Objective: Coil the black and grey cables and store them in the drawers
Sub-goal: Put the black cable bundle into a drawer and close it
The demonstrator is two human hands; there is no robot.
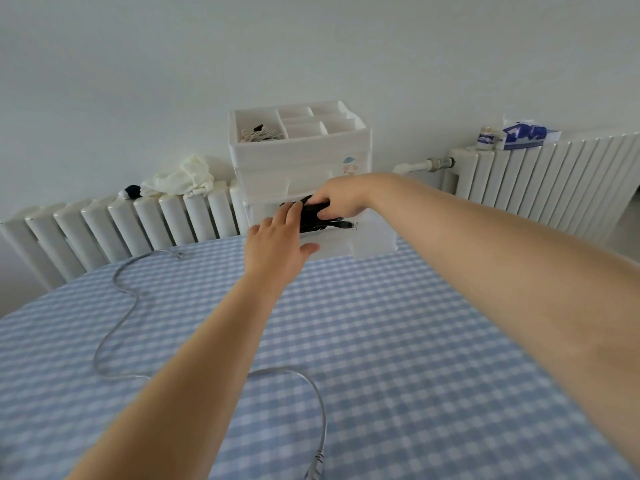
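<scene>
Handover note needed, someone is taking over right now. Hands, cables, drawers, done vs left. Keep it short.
Right hand: grips the coiled black cable from above, over the pulled-out bottom drawer of the white plastic drawer unit.
Left hand: open, straight fingers touching the coil's left side.
Long grey cable: uncoiled, snaking across the blue-and-white checked tablecloth, one plug near the front edge.
Done: black cable coiled and at the drawer.
Left: release it fully into the drawer, close the drawer, coil the grey cable and store it.
</scene>
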